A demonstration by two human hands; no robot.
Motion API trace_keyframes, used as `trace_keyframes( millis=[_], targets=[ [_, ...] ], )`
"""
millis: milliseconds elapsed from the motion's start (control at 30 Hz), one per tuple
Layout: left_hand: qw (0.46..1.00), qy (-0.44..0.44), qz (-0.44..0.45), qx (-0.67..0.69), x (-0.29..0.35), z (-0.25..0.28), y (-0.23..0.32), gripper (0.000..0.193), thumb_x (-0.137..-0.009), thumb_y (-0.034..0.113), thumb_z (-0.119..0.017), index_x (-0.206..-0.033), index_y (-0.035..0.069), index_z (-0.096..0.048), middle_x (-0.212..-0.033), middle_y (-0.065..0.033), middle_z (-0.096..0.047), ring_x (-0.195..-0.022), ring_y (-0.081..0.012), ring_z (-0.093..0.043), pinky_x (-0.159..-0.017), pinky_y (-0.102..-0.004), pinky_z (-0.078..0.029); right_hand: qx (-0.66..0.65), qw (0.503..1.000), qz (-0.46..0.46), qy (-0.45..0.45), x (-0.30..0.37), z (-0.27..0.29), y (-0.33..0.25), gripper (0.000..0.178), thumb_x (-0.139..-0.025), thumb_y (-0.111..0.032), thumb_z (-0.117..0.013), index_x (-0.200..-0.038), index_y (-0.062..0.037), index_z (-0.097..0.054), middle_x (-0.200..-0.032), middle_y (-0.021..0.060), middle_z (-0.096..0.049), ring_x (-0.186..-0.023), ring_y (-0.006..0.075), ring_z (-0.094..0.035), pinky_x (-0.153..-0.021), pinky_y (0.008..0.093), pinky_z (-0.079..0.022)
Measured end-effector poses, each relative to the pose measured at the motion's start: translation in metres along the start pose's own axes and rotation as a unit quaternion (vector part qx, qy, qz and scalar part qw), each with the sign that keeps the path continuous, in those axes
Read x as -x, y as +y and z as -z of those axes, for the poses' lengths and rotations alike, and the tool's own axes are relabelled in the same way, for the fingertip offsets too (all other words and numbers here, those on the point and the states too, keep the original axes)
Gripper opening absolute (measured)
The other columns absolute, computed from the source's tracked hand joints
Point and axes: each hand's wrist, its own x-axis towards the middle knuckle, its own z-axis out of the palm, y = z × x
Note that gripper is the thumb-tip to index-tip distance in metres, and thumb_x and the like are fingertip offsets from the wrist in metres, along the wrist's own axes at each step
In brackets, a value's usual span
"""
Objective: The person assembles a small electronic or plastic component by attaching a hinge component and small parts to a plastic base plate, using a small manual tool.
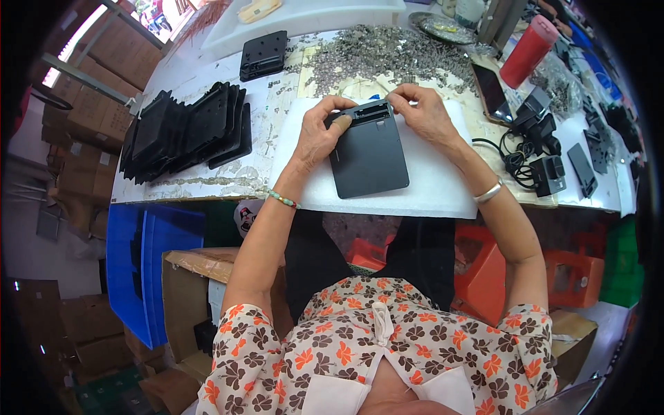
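A flat dark grey plastic housing (371, 158) lies tilted slightly on a white foam sheet (297, 187). It has a slotted opening along its far end. My left hand (321, 135) grips its far left corner, with the thumb on top near the slot. At the far right corner, my right hand (423, 114) has thumb and fingertips pinched together. What they hold, if anything, is too small to make out. Just beyond the housing, a heap of small metal clips (387, 55) spreads over the table.
Black plastic panels (187, 131) are stacked at left, with more black parts (264, 54) behind them. On the right are a phone (491, 93), a red cylinder (529, 52), and black adapters with cables (536, 149). A blue bin (155, 263) stands below the table's left edge.
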Motion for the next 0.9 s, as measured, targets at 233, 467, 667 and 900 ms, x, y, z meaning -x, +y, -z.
trace_keyframes(
  millis=[233,467,667,900],
  targets=[
    [0.996,-0.042,0.027,0.080,0.003,0.005,0.002,0.029,-0.086,0.018,-0.068,-0.110,0.002,-0.064,-0.098,-0.0009,-0.063,-0.089,-0.0081,-0.056,-0.083,-0.0230,-0.045,-0.318,0.918,-0.199,-0.124,0.013,0.009,-0.014,0.032,-0.101,-0.029,-0.053,-0.088,-0.0034,-0.065,-0.077,0.0018,-0.064,-0.050,0.0013,-0.039,-0.042,0.0199,-0.026],
    [0.989,-0.060,0.038,0.132,0.000,0.004,-0.001,0.030,-0.086,0.017,-0.070,-0.111,0.002,-0.063,-0.100,-0.0014,-0.063,-0.093,-0.0092,-0.056,-0.087,-0.0238,-0.045,-0.354,0.904,-0.189,-0.145,0.017,0.011,-0.007,0.022,-0.102,-0.025,-0.055,-0.104,-0.0049,-0.064,-0.066,-0.0058,-0.051,-0.048,0.0001,-0.036,-0.042,0.0179,-0.022],
    [0.993,-0.044,0.073,0.087,0.000,0.000,0.000,0.025,-0.085,0.011,-0.067,-0.108,0.001,-0.065,-0.100,-0.0020,-0.063,-0.093,-0.0102,-0.056,-0.086,-0.0248,-0.045,-0.240,0.966,-0.078,-0.057,0.011,0.013,0.013,0.023,-0.095,-0.010,-0.058,-0.114,-0.0050,-0.070,-0.066,0.0002,-0.062,-0.050,0.0025,-0.046,-0.044,0.0194,-0.035],
    [0.997,-0.010,-0.028,-0.077,-0.004,-0.005,0.002,0.019,-0.082,0.000,-0.062,-0.100,-0.001,-0.068,-0.094,-0.0073,-0.064,-0.088,-0.0169,-0.060,-0.082,-0.0280,-0.048,0.060,0.984,0.134,-0.097,0.015,0.016,0.002,0.040,-0.078,-0.002,-0.065,-0.113,-0.0175,-0.074,-0.081,0.0140,-0.071,-0.062,0.0272,-0.066,-0.060,0.0338,-0.052]
  ],
)
